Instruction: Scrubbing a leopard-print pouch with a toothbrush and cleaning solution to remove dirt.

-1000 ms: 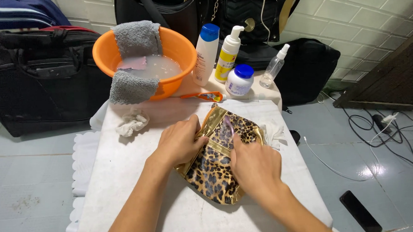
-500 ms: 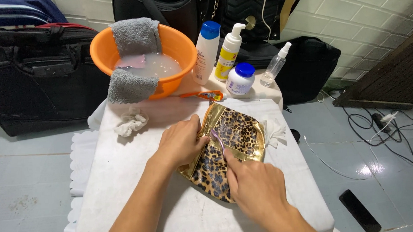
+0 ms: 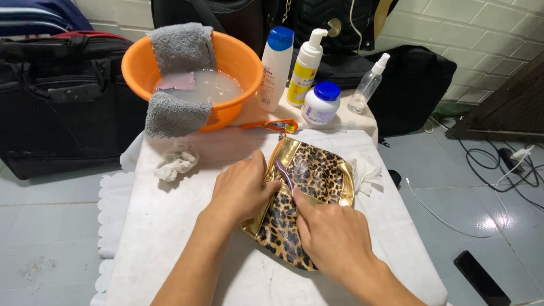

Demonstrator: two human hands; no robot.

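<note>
The leopard-print pouch (image 3: 306, 194) with gold trim lies flat at the centre of the white worktop (image 3: 166, 235). The left hand (image 3: 240, 190) rests palm-down on the pouch's left edge, fingers curled, pinning it in place. The right hand (image 3: 335, 235) is closed around a small purple-handled brush (image 3: 283, 174), whose head touches the pouch surface. Behind the pouch stand 1 orange basin (image 3: 232, 58) of cloudy water with a grey towel (image 3: 181, 50) draped over its rim, 3 bottles and 1 blue-lidded jar (image 3: 321, 103). A crumpled white cloth (image 3: 174, 162) lies left of the pouch.
</note>
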